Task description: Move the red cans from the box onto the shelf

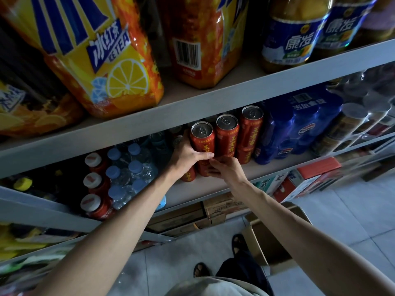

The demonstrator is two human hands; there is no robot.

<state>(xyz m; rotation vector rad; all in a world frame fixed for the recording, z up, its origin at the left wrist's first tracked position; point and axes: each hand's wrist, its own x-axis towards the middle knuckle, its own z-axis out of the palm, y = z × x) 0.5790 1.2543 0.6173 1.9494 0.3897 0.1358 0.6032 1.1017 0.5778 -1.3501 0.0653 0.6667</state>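
Red cans with silver tops stand stacked two high on the middle shelf (215, 189). The leftmost upper red can (203, 138) is gripped by my left hand (188, 157), fingers curled round its lower half. My right hand (226, 167) touches the lower red can (204, 168) just beneath it, fingers bent against its front. Two more stacked red cans (227, 135) (250, 127) stand to the right. The open cardboard box (269, 242) sits on the floor under my right forearm; no cans show inside it.
A blue shrink-wrapped drink pack (299, 124) sits right of the cans. Water bottles (128, 174) and red-capped bottles (96, 189) stand to the left. Large iced-tea bottles (102, 56) fill the upper shelf. Cartons (213, 210) lie under the shelf on the tiled floor (352, 214).
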